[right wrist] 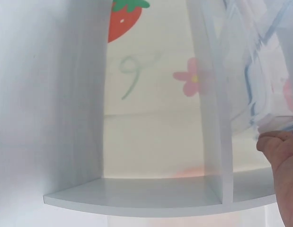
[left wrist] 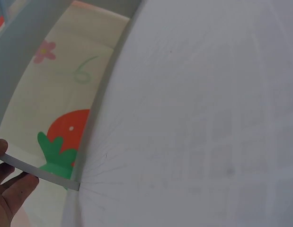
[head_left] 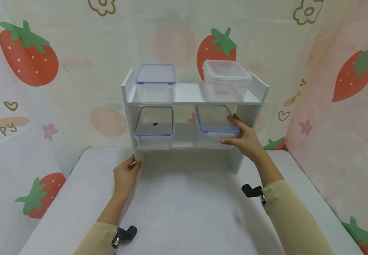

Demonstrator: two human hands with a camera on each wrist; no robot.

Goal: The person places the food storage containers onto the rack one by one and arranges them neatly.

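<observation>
At the right of the lower tier, my right hand [head_left: 244, 140] holds the corner of a clear container with a blue-edged lid [head_left: 215, 120], thumb low and fingers on the lid side. In the right wrist view, the right hand [right wrist: 283, 161] touches this container's edge at the far right. My left hand [head_left: 127, 177] pinches the lower front edge of the white shelf's left side panel [head_left: 131, 120]. The left wrist view shows the left hand [left wrist: 13, 194] with thumb and fingers on either side of that panel [left wrist: 51, 177].
Another blue-edged container [head_left: 154, 122] sits at the lower left. Above stand a blue-lidded container [head_left: 156, 76] at left and a clear-lidded one [head_left: 226, 72] at right. The shelf is on a white-covered table [head_left: 184, 212], before a strawberry-print curtain [head_left: 75, 88].
</observation>
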